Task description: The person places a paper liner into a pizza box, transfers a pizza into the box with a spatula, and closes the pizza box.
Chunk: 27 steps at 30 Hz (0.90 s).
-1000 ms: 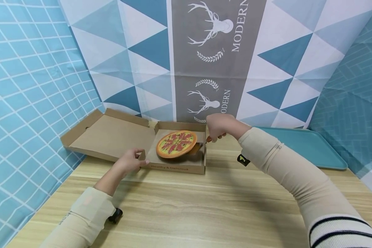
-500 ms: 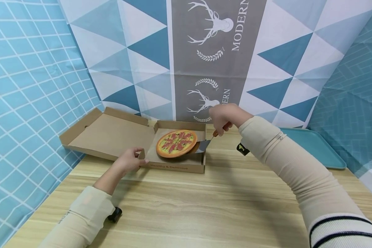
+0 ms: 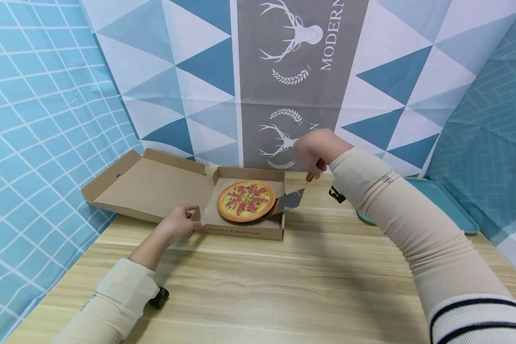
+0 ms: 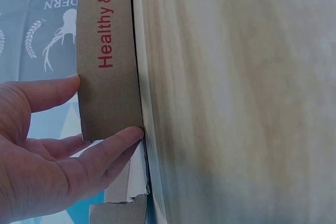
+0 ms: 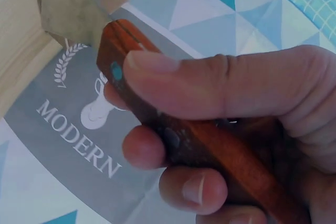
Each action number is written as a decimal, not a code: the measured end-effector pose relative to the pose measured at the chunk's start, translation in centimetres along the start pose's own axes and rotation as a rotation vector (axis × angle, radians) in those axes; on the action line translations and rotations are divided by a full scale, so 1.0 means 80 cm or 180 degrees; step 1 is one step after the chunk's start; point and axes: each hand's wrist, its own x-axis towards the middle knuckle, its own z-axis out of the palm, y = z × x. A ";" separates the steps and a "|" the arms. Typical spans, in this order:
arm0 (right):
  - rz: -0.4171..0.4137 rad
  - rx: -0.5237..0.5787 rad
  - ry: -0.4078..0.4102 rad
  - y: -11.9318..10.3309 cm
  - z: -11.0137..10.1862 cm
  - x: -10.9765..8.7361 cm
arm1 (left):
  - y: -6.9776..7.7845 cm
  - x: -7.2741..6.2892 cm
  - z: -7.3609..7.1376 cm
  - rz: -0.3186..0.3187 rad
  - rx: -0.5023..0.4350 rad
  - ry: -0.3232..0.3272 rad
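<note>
A round toy-like pizza (image 3: 246,200) lies in the base of an open cardboard pizza box (image 3: 241,232). My right hand (image 3: 316,150), above and right of the box, grips the wooden handle (image 5: 210,156) of a metal spatula. The spatula's blade (image 3: 293,198) slants down over the right wall, its tip beside or just under the pizza's right edge; I cannot tell which. My left hand (image 3: 179,222) holds the box's front left corner. In the left wrist view, its thumb touches the wall's upper edge and its fingers (image 4: 113,150) meet the lower corner.
The box's lid (image 3: 155,186) lies folded out to the left, against the tiled side sheet. A teal tray (image 3: 447,203) stands at the right, partly behind my right sleeve. A patterned backdrop (image 3: 292,95) rises close behind the box.
My right hand has moved up and slightly right, drawing the spatula outward so more of its blade shows. The pizza now lies flatter and a touch further right. My left hand has stayed put.
</note>
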 end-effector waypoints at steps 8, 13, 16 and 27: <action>0.0170 -0.0458 0.0088 -0.008 -0.010 -0.015 | 0.000 0.000 0.002 0.0024 -0.0008 0.0037; 0.0278 -0.0459 0.0036 -0.006 -0.017 -0.026 | 0.001 0.000 0.001 0.0045 0.0036 0.0014; 0.0289 -0.0411 0.0017 -0.001 -0.018 -0.031 | 0.000 0.001 0.001 0.0035 0.0046 -0.0003; 0.0195 -0.0056 -0.0174 0.030 0.006 -0.036 | 0.000 -0.001 0.001 0.0023 0.0021 -0.0001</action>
